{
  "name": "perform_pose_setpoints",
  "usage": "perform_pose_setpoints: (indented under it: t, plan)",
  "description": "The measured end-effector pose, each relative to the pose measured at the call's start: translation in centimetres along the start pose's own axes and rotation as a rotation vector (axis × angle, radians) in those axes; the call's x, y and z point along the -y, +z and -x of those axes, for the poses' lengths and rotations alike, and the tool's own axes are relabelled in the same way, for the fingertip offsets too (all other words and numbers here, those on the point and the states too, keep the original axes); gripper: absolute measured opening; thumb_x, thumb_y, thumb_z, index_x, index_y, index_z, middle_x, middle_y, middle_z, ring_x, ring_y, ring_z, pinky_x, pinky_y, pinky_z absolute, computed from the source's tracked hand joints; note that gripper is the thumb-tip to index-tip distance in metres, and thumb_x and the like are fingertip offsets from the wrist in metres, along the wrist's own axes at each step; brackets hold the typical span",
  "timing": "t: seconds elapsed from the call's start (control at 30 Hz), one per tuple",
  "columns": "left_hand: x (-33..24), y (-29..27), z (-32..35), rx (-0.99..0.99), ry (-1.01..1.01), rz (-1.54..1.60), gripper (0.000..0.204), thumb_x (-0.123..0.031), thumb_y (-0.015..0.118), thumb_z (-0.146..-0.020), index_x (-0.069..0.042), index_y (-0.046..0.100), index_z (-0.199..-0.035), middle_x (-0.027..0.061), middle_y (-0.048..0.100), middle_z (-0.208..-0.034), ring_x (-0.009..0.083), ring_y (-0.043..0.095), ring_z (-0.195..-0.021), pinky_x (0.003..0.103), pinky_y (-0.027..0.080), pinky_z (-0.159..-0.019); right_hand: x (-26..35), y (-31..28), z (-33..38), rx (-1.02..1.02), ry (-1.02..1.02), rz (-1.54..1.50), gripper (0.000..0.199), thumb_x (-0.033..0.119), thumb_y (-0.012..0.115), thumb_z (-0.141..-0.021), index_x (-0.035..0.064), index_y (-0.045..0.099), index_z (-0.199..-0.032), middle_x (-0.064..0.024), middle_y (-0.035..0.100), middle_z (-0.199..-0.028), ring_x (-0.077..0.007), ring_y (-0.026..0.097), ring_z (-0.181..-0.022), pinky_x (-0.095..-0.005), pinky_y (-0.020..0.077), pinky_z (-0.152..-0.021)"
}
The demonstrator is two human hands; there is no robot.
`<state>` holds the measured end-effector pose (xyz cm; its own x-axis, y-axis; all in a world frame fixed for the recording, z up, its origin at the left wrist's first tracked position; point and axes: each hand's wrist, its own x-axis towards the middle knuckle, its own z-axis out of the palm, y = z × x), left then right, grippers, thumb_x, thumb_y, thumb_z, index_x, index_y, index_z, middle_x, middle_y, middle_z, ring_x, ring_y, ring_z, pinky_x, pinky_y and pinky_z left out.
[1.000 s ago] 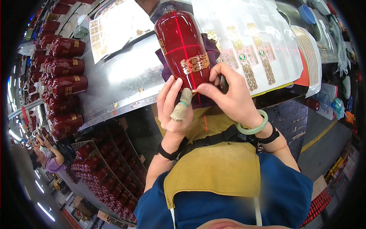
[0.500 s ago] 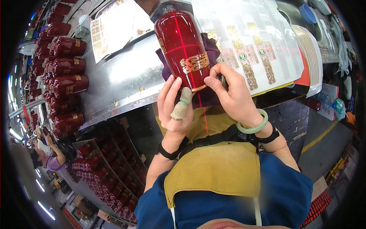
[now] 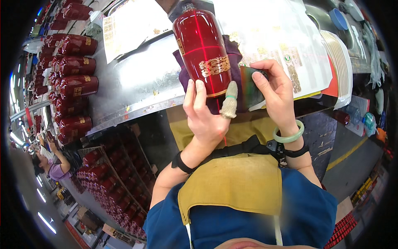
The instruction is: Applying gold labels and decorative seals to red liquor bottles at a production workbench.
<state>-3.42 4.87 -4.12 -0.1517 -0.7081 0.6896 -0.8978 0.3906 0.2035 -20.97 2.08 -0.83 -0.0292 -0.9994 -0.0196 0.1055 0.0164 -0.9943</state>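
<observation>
A dark red glass bottle point(image 3: 198, 35) lies on a purple cloth point(image 3: 236, 62), its neck pointing away from me and its base toward me. Gold ornament point(image 3: 214, 67) decorates its lower side, and red cross-shaped light lines fall over it. My left hand point(image 3: 207, 116) grips the base end, two fingertips on the left and the thumb, in a knitted finger cover point(image 3: 230, 99), at the right. Just right of the bottle, my right hand point(image 3: 275, 91) pinches a flat, dark green, see-through piece point(image 3: 251, 89) between thumb and fingers.
White backing sheets with gold decals point(image 3: 294, 74) lie on the metal table point(image 3: 132, 87) at the right; another decal sheet point(image 3: 128, 29) is at the back left. Red bottles point(image 3: 76, 85) line the left side, and more fill a rack point(image 3: 112, 182) below. A co-worker point(image 3: 58, 164) is at far left.
My right hand has left the bottle's base and moved right, and the green piece now shows plainly in it. My left thumb has shifted across to the base's right side.
</observation>
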Motion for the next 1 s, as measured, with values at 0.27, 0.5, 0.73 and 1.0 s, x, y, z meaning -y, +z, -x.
perform_pose_setpoints:
  t: [0.27, 0.5, 0.73, 1.0]
  plan:
    - [2.3, -1.7, -1.3, 0.060, -0.119, 0.348, 0.061, 0.003, 0.080, -0.078, 0.005, 0.062, -0.136, 0.0262, 0.051, -0.149, 0.0447, 0.054, -0.134, 0.050, 0.046, -0.111, 0.9, 3.0, 1.4, 0.014, -0.074, 0.127, 0.012, 0.002, 0.069, -0.095, -0.0001, 0.069, -0.106, -0.0064, 0.066, -0.096, -0.0152, 0.062, -0.089, -0.0281, 0.0491, -0.079]
    - [3.1, -0.2, -1.1, 0.115, -0.220, 0.455, 0.068, 0.008, 0.077, -0.078, 0.007, 0.056, -0.143, 0.0261, 0.049, -0.154, 0.0402, 0.053, -0.139, 0.037, 0.053, -0.105, -0.6, 3.8, 1.0, -0.068, -0.184, 0.237, 0.010, 0.002, 0.071, -0.090, -0.0006, 0.067, -0.098, -0.0133, 0.065, -0.091, -0.0282, 0.065, -0.085, -0.0356, 0.0506, -0.078]
    - [3.2, -0.3, -1.4, 0.062, -0.146, 0.339, 0.062, 0.007, 0.075, -0.080, 0.005, 0.059, -0.141, 0.0238, 0.052, -0.153, 0.0411, 0.050, -0.141, 0.050, 0.044, -0.114, -0.9, 3.4, 1.4, -0.041, -0.130, 0.211, 0.009, 0.001, 0.070, -0.091, -0.0022, 0.066, -0.098, -0.0136, 0.065, -0.092, -0.0276, 0.065, -0.086, -0.0352, 0.0508, -0.079]
    - [3.1, -1.6, -1.2, 0.293, -0.687, 0.660, 0.060, 0.007, 0.075, -0.083, 0.006, 0.058, -0.140, 0.0256, 0.053, -0.151, 0.0453, 0.054, -0.137, 0.047, 0.046, -0.112, -1.3, 3.0, 1.2, -0.078, -0.114, 0.172, 0.009, 0.003, 0.070, -0.092, -0.0023, 0.067, -0.099, -0.0138, 0.065, -0.093, -0.0267, 0.065, -0.086, -0.0350, 0.0507, -0.078]
